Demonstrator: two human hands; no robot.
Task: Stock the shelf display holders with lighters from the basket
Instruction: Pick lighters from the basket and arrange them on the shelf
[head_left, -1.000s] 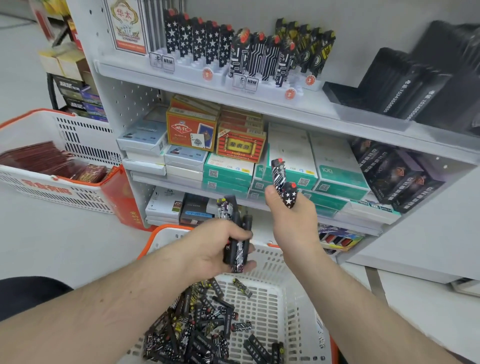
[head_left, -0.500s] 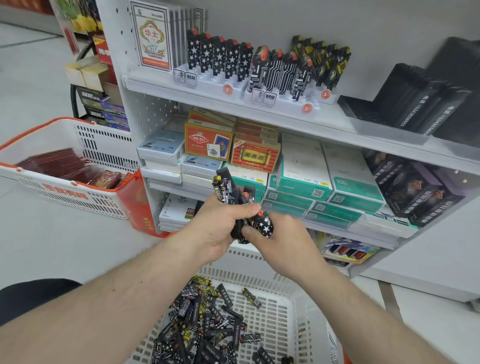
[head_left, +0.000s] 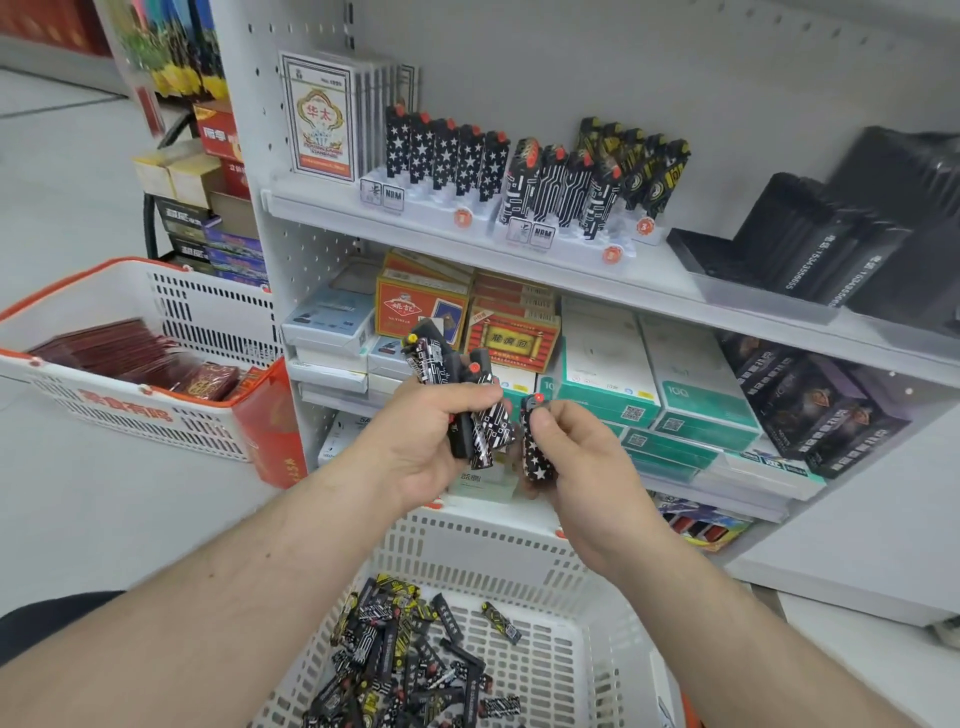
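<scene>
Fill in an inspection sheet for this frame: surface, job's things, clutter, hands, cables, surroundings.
Surface: white top shelf bears the display holders.
Job's things: star lighters and circuit-pattern lighters stand in holders; loose lighters lie in the white basket.
Clutter: card boxes and teal boxes on the middle shelf.
Hands: left hand grips a bunch of lighters; right hand pinches one star lighter.
Cables: nothing seen.
Surroundings: second basket with red packets on the floor, left.
</scene>
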